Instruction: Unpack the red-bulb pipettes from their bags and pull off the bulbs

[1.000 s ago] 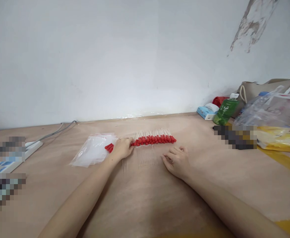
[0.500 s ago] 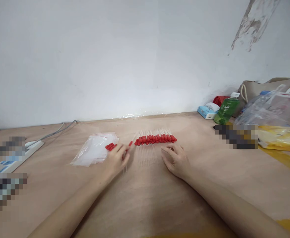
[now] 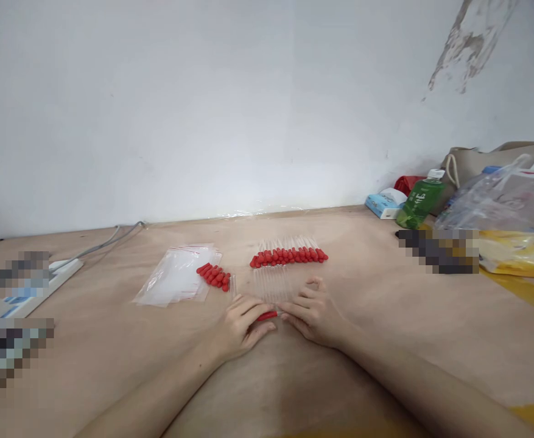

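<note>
My left hand [image 3: 247, 321] is closed round a red rubber bulb [image 3: 267, 316], thumb below and fingers above. Pinched in my right hand [image 3: 315, 316] is a thin clear glass tube [image 3: 281, 313] whose end meets the bulb; how far it goes in is hidden. Just beyond my hands lie several loose glass tubes [image 3: 270, 283], side by side. Farther off stretches a row of droppers [image 3: 289, 257], red bulbs toward me and clear stems pointing to the wall. Left of my left hand is a small group of loose red bulbs [image 3: 214, 275].
Clear zip bags [image 3: 175, 274] lie at left under some bulbs. A power strip [image 3: 66, 274] with a grey cable is farther left. At right stand a tissue pack [image 3: 383, 205], a green bottle [image 3: 421, 198] and plastic bags [image 3: 481, 198] by the wall [image 3: 203, 109].
My left hand has moved right and nearer me, away from the loose bulbs. My right hand has come nearer me and slightly left. They now meet at a bulb and a glass tube.
</note>
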The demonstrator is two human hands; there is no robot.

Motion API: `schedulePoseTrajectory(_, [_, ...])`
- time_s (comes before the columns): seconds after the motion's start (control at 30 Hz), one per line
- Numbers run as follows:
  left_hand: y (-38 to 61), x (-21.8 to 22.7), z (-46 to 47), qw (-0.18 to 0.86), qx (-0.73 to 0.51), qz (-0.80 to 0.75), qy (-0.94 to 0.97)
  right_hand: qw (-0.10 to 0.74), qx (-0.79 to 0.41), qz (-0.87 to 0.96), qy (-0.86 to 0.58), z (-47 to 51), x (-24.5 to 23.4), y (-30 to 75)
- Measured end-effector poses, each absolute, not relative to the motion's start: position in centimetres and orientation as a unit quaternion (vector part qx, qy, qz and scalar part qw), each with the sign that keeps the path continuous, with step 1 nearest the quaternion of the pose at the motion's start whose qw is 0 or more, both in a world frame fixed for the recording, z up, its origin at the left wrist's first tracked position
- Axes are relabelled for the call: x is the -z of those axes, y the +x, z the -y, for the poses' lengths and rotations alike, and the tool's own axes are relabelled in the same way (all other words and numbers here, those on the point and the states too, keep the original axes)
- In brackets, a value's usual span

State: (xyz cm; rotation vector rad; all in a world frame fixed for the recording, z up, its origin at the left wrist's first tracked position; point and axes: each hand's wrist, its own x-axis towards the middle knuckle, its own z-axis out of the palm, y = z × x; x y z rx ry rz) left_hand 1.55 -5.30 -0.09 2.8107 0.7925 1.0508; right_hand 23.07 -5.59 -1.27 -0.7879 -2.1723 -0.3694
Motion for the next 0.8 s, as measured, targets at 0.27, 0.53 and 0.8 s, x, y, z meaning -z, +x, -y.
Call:
schedulePoseTrajectory(0.27, [0.9, 0.4, 5.3, 0.023, -0.296, -0.278, 0.914, 0.352, 0.134, 0.87, -0.319, 6.6, 1.0, 22.9])
schedulePoseTrajectory(0.53, [0.9, 0.0, 5.5, 0.036, -0.273, -0.282, 0.919, 0.347, 0.118, 0.874, -0.321, 6.6, 1.0, 23.3])
schedulePoseTrajectory(0.8, [-1.0, 0.6, 4.7, 0.014, -0.357, -0.311, 0.88, 0.368, 0.073, 0.826, -0.42, 5.9, 0.9, 25.6])
